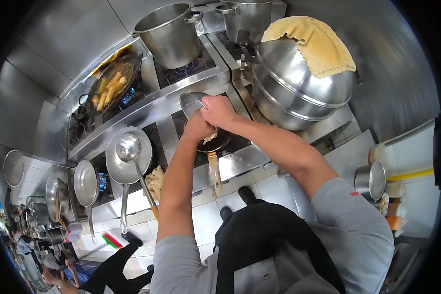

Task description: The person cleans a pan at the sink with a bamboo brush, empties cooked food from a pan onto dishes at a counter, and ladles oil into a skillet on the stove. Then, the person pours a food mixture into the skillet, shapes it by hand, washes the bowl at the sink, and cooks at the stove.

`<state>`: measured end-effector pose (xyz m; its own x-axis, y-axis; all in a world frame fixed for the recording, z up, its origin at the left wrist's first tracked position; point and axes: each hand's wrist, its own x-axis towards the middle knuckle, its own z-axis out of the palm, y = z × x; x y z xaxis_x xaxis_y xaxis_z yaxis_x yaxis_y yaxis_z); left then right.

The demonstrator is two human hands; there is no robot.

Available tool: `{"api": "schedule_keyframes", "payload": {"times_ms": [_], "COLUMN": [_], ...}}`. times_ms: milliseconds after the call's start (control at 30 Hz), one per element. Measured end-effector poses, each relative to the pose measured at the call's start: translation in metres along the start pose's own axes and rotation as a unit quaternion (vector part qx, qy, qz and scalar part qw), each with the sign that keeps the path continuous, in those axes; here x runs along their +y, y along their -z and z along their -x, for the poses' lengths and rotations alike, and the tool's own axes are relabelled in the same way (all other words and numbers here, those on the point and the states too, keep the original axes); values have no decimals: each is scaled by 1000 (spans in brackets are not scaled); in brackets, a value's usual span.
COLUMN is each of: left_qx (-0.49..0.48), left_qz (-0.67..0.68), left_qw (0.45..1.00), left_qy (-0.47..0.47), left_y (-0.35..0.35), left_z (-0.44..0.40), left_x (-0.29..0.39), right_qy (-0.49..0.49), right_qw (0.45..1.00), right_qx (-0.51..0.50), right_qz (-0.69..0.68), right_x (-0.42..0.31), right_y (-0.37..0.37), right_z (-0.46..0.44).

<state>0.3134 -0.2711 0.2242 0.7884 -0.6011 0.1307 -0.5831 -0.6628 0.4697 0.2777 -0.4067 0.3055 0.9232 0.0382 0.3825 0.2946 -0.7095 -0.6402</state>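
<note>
A metal bowl [189, 102] is tipped over a dark frying pan [223, 143] with a worn wooden handle [214, 169]. My right hand [219, 110] grips the bowl at its near right side. Just below it, my left hand [199, 126] is curled close against the bowl; its fingertips and anything in them are hidden. Pale shredded food [209, 136] shows beneath the hands, at the pan. Left of my forearm, a ladle [128, 147] rests in a light metal frying pan [113, 164]. A pale, lumpy food mass [155, 182] lies beside that arm.
A pan of frying food [108, 93] sits over a lit burner at back left. Tall pots [169, 36] stand behind. A large domed steamer [304, 73] with a yellow cloth [308, 41] is at right. Another pan [86, 182] is beside a blue flame. A co-worker's dark-trousered leg [115, 262] is lower left.
</note>
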Motion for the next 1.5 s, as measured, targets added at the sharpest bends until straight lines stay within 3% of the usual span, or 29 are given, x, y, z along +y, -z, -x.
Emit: {"api": "schedule_keyframes", "payload": {"times_ms": [133, 200, 233, 333, 433, 567, 667, 733, 767, 833, 867, 900, 967, 1033, 1067, 1133, 1167, 1233, 1267, 1333, 1367, 1433, 1500], "left_qx": [-32, -123, -123, -106, -41, 44, 59, 13, 20, -45, -105, -98, 216, 280, 281, 148, 150, 156, 152, 229, 229, 182, 132], "left_qz": [3, 1, 2, -43, -46, 10, -4, -52, -47, -93, -92, -89, -135, -200, -199, -152, -153, 3, -1, 131, 130, 263, 206], "left_qw": [999, 992, 991, 991, 998, 997, 991, 998, 998, 992, 983, 984, 967, 937, 937, 977, 977, 987, 988, 964, 964, 947, 970], "left_qy": [-4, 43, 46, 71, -3, 60, 122, -40, -35, 77, 120, 123, -14, -57, -57, -2, -2, 29, 26, 21, 22, 19, 4], "left_y": [-20, -30, -34, -44, -24, 3, 6, -14, -28, -51, -27, -18, 2, 29, 28, 26, 15, -9, -9, -9, -4, 4, 5], "left_z": [-7, -7, -6, 4, 22, 47, 46, 44, 46, 50, 50, 46, 35, 0, -6, -15, -14, -3, 0, 0, 0, 5, 6], "left_x": [-4, -8, -9, -16, -14, -13, 2, 2, 0, -2, 13, 13, 8, -1, -4, -7, -2, 16, 24, 37, 44, 53, 40], "right_qy": [106, 135, 161, 228, 272, 284, 245, 212, 219, 144, 153, 125, 96, -6, -5, -12, -11, -17, -20, 18, 18, -46, -36], "right_qw": [987, 977, 965, 954, 937, 937, 942, 959, 957, 977, 975, 984, 990, 996, 996, 998, 998, 1000, 1000, 1000, 1000, 999, 999], "right_qx": [-45, -70, -87, -78, -71, -48, -81, -45, -51, -38, -43, -30, -17, -69, -69, -42, -41, -5, 0, 13, 13, -2, -3], "right_qz": [110, 147, 186, 179, 207, 195, 216, 184, 186, 150, 153, 126, 100, 60, 61, 35, 35, 17, 13, 9, 8, -8, -27], "right_x": [27, 35, 38, 45, 42, 36, 33, 35, 36, 39, 41, 41, 35, 20, 17, 11, 11, 16, 22, 36, 37, 37, 41], "right_y": [-19, -21, -21, -17, -7, 7, 15, 11, 12, 17, 20, 24, 30, 43, 44, 45, 44, 37, 32, 24, 26, 28, 31], "right_z": [-5, -5, -5, -4, -11, -24, -31, -30, -30, -33, -34, -34, -33, -29, -27, -30, -33, -36, -34, -30, -32, -36, -33]}}
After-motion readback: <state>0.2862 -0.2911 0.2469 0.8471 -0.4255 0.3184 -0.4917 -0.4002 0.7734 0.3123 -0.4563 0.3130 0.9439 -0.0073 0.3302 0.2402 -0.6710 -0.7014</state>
